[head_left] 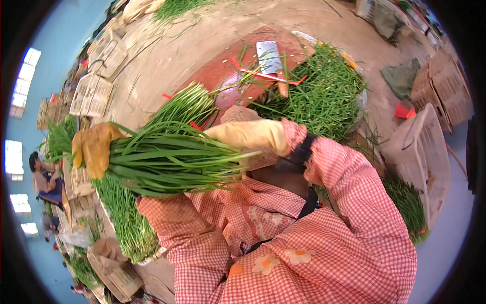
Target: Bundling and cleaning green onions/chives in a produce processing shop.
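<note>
My left hand point(97, 150), in an orange-yellow rubber glove, grips the leafy end of a bunch of long green garlic chives point(171, 157). The bunch lies across in front of me, its pale stalk ends pointing right. My right hand point(243, 131), in a pale yellow glove, is just beyond the stalks; leaves hide its fingers, so its grip is unclear. Behind the bunch, a bundle of chives point(190, 102) lies by a red board point(228, 68), with a red tie point(195, 126) close by. A cleaver point(268, 57) with a wooden handle rests on the board.
Loose green leaves point(322, 87) are heaped right of the board. More chives point(129, 216) lie in a white-edged tray at left. Plastic crates stand left point(91, 95) and right point(421, 159). A person point(47, 178) sits at far left. Red strips point(265, 75) cross the cleaver's handle.
</note>
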Demonstrator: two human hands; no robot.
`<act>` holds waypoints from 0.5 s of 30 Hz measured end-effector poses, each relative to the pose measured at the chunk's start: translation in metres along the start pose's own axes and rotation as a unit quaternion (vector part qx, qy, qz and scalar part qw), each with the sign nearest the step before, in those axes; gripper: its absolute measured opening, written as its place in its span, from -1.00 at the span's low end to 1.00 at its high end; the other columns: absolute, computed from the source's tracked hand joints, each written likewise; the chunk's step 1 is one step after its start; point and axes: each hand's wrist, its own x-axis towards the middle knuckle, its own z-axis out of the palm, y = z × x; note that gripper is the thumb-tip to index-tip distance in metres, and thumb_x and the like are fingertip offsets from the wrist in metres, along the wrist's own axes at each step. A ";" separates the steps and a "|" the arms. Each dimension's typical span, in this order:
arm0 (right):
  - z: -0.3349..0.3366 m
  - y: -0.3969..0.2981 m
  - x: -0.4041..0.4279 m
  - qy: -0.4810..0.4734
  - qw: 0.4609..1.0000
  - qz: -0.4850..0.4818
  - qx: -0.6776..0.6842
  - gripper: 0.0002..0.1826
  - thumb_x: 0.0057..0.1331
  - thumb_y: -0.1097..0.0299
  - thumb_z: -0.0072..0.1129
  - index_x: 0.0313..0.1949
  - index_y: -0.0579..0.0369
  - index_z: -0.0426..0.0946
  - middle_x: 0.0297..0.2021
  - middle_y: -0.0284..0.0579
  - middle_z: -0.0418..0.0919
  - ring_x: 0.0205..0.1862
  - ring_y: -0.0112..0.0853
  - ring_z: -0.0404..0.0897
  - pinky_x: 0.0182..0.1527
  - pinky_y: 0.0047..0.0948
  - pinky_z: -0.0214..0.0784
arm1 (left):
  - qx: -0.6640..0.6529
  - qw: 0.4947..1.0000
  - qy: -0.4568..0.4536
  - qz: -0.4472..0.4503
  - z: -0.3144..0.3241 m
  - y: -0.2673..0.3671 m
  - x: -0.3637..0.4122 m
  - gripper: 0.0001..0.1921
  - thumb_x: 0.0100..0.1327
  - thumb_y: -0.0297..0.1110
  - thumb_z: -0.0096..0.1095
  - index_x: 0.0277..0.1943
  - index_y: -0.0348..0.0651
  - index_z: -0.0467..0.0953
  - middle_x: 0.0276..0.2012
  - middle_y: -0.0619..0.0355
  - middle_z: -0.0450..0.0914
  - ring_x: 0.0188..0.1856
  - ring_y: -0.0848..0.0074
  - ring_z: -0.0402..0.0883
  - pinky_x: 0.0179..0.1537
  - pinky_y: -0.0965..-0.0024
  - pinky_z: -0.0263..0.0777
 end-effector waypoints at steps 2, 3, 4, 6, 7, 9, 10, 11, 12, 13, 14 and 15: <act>0.017 0.002 -0.010 0.041 0.991 0.095 -0.088 -0.29 0.34 0.27 0.27 0.43 0.17 0.27 0.23 -0.17 0.54 0.21 -0.50 0.47 0.30 -0.38 0.34 | 0.011 1.000 0.004 0.003 -0.003 0.003 -0.002 -0.81 0.42 -0.39 0.14 -0.18 -0.37 0.57 -0.52 0.03 0.73 -0.55 0.36 0.71 -0.39 0.35 0.71; 0.027 0.004 -0.006 0.037 0.992 0.090 -0.081 -0.20 0.25 0.35 0.36 0.44 0.17 0.23 0.22 -0.19 0.55 0.19 -0.50 0.47 0.29 -0.39 0.34 | 0.014 1.000 0.001 0.006 -0.004 0.003 -0.003 -0.81 0.42 -0.39 0.14 -0.18 -0.37 0.57 -0.52 0.03 0.73 -0.55 0.36 0.71 -0.39 0.35 0.71; 0.038 0.007 -0.005 0.010 0.999 0.039 -0.037 -0.11 0.17 0.44 0.45 0.46 0.18 0.19 0.20 -0.21 0.56 0.18 -0.51 0.47 0.28 -0.41 0.34 | 0.019 1.000 0.007 0.012 -0.004 0.002 -0.005 -0.81 0.42 -0.39 0.14 -0.19 -0.37 0.57 -0.52 0.03 0.73 -0.55 0.36 0.71 -0.40 0.35 0.72; 0.053 0.017 -0.001 0.070 0.987 -0.008 -0.146 0.10 -0.06 0.50 0.60 0.47 0.12 0.15 0.19 -0.23 0.57 0.19 -0.45 0.48 0.31 -0.37 0.32 | 0.029 0.999 -0.010 0.031 -0.008 -0.004 -0.010 -0.80 0.46 -0.37 0.09 -0.14 -0.37 0.54 -0.48 0.08 0.75 -0.50 0.45 0.72 -0.35 0.40 0.70; 0.057 0.022 0.002 0.100 0.982 0.008 -0.160 0.11 -0.05 0.50 0.60 0.48 0.12 0.14 0.20 -0.21 0.55 0.20 -0.44 0.47 0.33 -0.35 0.29 | 0.024 0.999 -0.005 0.039 -0.010 -0.008 -0.013 -0.78 0.49 -0.36 0.06 -0.11 -0.39 0.52 -0.48 0.11 0.74 -0.49 0.47 0.71 -0.33 0.43 0.68; 0.064 0.035 0.007 0.128 0.979 -0.018 -0.159 0.10 -0.05 0.47 0.59 0.48 0.12 0.14 0.22 -0.17 0.51 0.22 -0.42 0.44 0.34 -0.33 0.27 | 0.028 0.997 -0.005 0.065 -0.014 -0.013 -0.017 -0.77 0.52 -0.34 0.01 -0.08 -0.39 0.50 -0.48 0.16 0.73 -0.47 0.52 0.71 -0.32 0.50 0.65; 0.066 0.041 0.009 0.139 0.978 -0.030 -0.155 0.09 -0.04 0.45 0.58 0.47 0.13 0.14 0.21 -0.15 0.50 0.22 -0.40 0.44 0.33 -0.32 0.28 | 0.016 0.997 0.000 0.076 -0.016 -0.014 -0.019 -0.77 0.53 -0.35 0.01 -0.08 -0.39 0.50 -0.48 0.17 0.73 -0.47 0.52 0.71 -0.32 0.51 0.65; 0.069 0.046 0.009 0.155 0.977 -0.011 -0.148 0.08 -0.03 0.43 0.58 0.47 0.13 0.14 0.21 -0.12 0.48 0.22 -0.39 0.43 0.32 -0.31 0.29 | 0.002 0.995 0.004 0.100 -0.018 -0.014 -0.021 -0.77 0.53 -0.35 0.01 -0.07 -0.38 0.50 -0.48 0.17 0.73 -0.47 0.52 0.71 -0.33 0.52 0.64; 0.071 0.049 0.009 0.154 0.979 -0.017 -0.134 0.07 -0.02 0.41 0.57 0.46 0.13 0.15 0.21 -0.10 0.47 0.23 -0.38 0.41 0.34 -0.30 0.26 | -0.002 0.995 0.001 0.098 -0.019 -0.012 -0.021 -0.77 0.53 -0.35 0.01 -0.07 -0.38 0.50 -0.48 0.18 0.73 -0.47 0.53 0.70 -0.32 0.51 0.64; 0.074 0.051 0.008 0.158 0.980 0.009 -0.117 0.06 -0.01 0.40 0.57 0.46 0.14 0.16 0.21 -0.09 0.46 0.25 -0.37 0.40 0.36 -0.29 0.23 | -0.005 0.995 -0.003 0.095 -0.020 -0.010 -0.021 -0.78 0.53 -0.36 0.01 -0.06 -0.37 0.50 -0.48 0.19 0.73 -0.46 0.53 0.70 -0.31 0.51 0.64; 0.077 0.052 0.007 0.157 0.982 0.031 -0.104 0.05 -0.01 0.38 0.57 0.45 0.14 0.16 0.22 -0.07 0.45 0.26 -0.35 0.39 0.38 -0.28 0.21 | 0.002 0.998 -0.012 0.065 -0.020 -0.005 -0.020 -0.78 0.52 -0.36 0.01 -0.06 -0.37 0.50 -0.48 0.21 0.72 -0.46 0.53 0.70 -0.29 0.50 0.63; 0.080 0.052 0.005 0.160 0.981 0.022 -0.111 0.02 0.00 0.36 0.57 0.43 0.15 0.18 0.19 -0.05 0.47 0.25 -0.33 0.40 0.35 -0.27 0.23 | 0.001 0.998 -0.009 0.058 -0.019 -0.003 -0.021 -0.79 0.52 -0.36 0.01 -0.05 -0.36 0.50 -0.49 0.23 0.71 -0.45 0.54 0.69 -0.27 0.49 0.63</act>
